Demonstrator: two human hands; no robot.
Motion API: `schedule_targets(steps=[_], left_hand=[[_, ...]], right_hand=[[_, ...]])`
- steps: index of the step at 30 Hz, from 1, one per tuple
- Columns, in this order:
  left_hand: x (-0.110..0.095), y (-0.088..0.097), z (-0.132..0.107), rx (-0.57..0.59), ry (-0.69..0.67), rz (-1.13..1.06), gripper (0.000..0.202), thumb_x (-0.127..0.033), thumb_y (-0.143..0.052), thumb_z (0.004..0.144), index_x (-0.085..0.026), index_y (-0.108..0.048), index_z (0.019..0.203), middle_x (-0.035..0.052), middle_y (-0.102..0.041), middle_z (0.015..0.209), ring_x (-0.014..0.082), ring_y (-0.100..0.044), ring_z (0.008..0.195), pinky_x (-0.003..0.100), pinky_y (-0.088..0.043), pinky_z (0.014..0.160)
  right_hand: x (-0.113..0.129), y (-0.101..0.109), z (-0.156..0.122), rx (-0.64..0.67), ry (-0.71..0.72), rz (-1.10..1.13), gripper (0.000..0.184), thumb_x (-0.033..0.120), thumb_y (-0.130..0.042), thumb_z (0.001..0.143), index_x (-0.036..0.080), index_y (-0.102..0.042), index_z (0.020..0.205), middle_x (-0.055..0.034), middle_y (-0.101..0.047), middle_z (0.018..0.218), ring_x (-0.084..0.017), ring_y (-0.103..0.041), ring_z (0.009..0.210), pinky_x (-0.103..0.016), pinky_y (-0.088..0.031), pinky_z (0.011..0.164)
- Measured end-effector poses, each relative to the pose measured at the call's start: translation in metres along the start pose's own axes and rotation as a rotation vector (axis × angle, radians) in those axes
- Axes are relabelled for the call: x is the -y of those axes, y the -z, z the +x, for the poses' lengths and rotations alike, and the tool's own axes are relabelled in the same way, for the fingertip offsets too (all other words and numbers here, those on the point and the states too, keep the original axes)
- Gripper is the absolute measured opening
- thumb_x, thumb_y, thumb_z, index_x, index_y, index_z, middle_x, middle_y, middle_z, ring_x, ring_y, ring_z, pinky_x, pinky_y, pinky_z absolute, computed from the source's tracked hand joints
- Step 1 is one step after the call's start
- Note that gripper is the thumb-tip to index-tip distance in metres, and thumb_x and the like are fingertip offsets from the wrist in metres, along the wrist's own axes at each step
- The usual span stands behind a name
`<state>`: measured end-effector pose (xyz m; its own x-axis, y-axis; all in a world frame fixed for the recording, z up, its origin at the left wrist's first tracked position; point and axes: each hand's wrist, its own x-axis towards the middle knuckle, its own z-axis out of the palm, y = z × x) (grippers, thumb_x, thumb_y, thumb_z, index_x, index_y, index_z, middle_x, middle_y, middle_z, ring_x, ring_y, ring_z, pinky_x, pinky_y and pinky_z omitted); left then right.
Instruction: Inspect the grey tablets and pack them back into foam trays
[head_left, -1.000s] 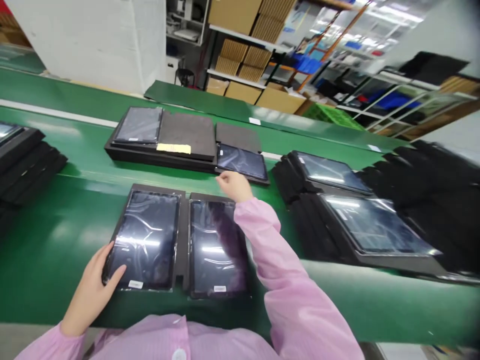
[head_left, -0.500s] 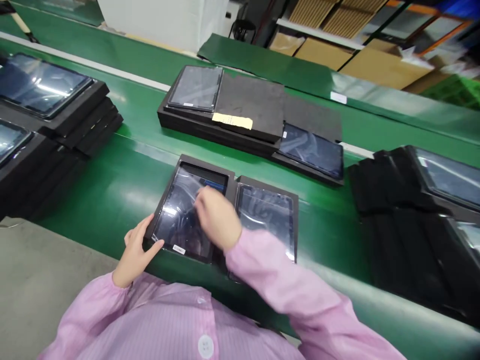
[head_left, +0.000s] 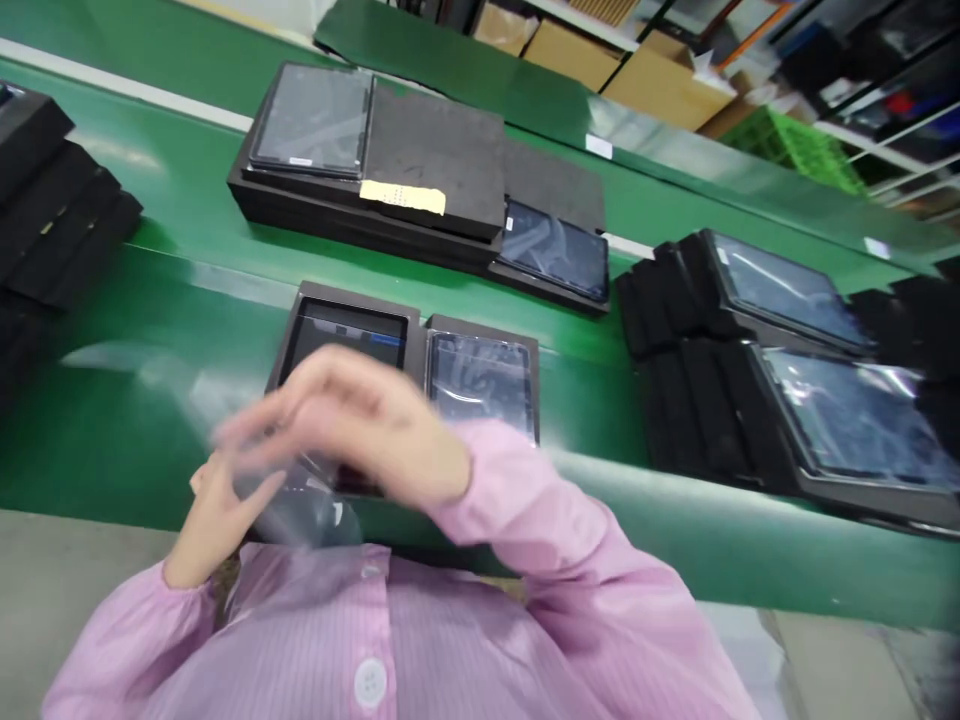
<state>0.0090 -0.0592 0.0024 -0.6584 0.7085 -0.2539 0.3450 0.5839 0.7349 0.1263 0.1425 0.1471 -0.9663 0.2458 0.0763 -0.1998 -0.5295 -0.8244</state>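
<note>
A tablet (head_left: 341,338) with a dark screen sits in a black foam tray (head_left: 289,325) in front of me; my forearm and hands cover much of it. My right hand (head_left: 360,425) sweeps over its left side, fingers smeared by motion, with a clear plastic film (head_left: 206,400) bunched at the fingertips and trailing to both sides. By the tray's near left corner is my left hand (head_left: 217,515), thumb spread from its fingers; the fingertips are partly hidden. Right beside it, a second tablet (head_left: 484,380) lies under wrinkled clear film in its own tray.
Farther back on the green work surface (head_left: 172,300), a foam stack (head_left: 442,150) carries a film-covered tablet (head_left: 315,115) and a yellow paper strip (head_left: 403,196). Tablets on stacked black trays (head_left: 697,400) stand at right; more black trays (head_left: 60,220) are at left.
The film has come off the left tablet and is lifted toward the left. My right hand has moved left and nearer to me. The camera view has shifted right.
</note>
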Motion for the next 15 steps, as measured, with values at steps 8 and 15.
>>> schedule_targets(steps=[8,15], left_hand=[[-0.025,-0.009,-0.002,-0.152,-0.311,0.396,0.067,-0.037,-0.055,0.087,-0.020,-0.036,0.149,0.0241,-0.029,0.158,0.0516,-0.030,0.144,0.074,-0.023,0.111],[-0.071,-0.038,0.014,-0.107,-0.684,0.580,0.031,-0.019,-0.043,0.093,-0.016,-0.061,0.118,0.0205,-0.057,0.139,0.0382,-0.058,0.124,0.063,-0.026,0.112]], right_hand=[[0.060,0.198,-0.058,-0.977,0.126,-0.929,0.013,0.025,-0.057,0.094,0.019,-0.066,0.101,-0.0036,-0.075,0.096,-0.012,-0.071,0.080,-0.031,-0.057,0.084],[0.052,0.234,-0.113,-0.941,-0.083,-1.226,0.013,0.008,-0.078,0.070,0.020,-0.074,0.072,-0.0027,-0.072,0.084,-0.021,-0.067,0.095,-0.044,-0.044,0.108]])
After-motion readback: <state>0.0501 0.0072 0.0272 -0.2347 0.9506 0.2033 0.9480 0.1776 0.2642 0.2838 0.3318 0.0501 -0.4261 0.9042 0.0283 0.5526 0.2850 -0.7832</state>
